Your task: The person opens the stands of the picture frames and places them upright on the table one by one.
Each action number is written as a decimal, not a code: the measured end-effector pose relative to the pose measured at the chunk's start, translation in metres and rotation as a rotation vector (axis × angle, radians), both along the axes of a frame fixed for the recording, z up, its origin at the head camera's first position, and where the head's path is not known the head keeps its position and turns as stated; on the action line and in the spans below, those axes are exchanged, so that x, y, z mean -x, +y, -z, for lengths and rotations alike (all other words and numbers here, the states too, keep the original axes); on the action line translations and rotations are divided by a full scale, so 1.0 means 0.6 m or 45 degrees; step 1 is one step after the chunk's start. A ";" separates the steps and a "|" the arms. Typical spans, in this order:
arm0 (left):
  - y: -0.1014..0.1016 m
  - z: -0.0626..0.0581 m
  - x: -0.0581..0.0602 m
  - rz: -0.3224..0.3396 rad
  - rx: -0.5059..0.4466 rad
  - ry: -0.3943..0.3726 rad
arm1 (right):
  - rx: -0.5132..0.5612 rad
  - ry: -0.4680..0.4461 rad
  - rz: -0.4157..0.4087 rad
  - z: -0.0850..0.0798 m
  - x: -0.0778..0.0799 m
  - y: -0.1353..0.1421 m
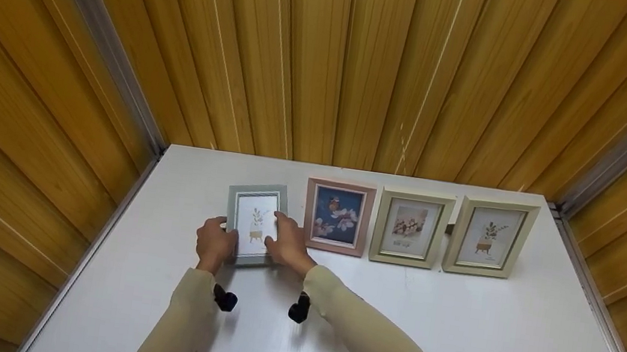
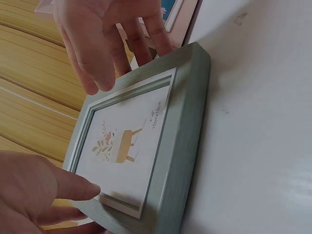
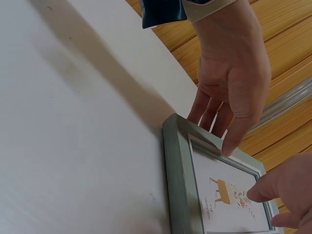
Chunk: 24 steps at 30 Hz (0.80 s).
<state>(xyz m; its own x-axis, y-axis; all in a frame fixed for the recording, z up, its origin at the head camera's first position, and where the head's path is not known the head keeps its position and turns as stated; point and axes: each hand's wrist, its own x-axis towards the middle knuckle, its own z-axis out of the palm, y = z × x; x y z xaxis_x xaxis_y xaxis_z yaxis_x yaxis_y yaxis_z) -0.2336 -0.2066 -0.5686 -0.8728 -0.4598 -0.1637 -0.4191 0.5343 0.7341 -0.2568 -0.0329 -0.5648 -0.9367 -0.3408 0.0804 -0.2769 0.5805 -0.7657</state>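
A grey-green photo frame (image 1: 251, 260) stands tilted back on the white table in the head view, a potted-plant print behind its front. My left hand (image 1: 215, 243) grips its left side, thumb on the front border and fingers behind. From the other side, my right hand (image 1: 290, 244) holds the right edge, with its fingers reaching around the back. In the left wrist view the left thumb (image 2: 80, 187) lies over the lower corner of the print, and the right hand (image 2: 114, 39) is at the opposite edge. The right wrist view shows both hands at the frame (image 3: 178, 165).
A pink frame (image 1: 308, 218) with a flower picture stands just right of my right hand. Beyond it are two pale green frames (image 1: 377, 233) (image 1: 456, 243), in one row. Wood-look panels (image 1: 363, 73) rise behind the white table (image 1: 449, 339).
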 end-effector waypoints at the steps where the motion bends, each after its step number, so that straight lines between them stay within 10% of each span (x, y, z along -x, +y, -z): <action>1: 0.001 0.001 -0.001 -0.009 -0.008 0.018 | 0.019 0.008 -0.004 0.000 -0.001 0.000; 24: -0.003 0.004 -0.016 -0.154 -0.120 0.341 | 0.234 0.009 0.204 -0.009 -0.009 -0.006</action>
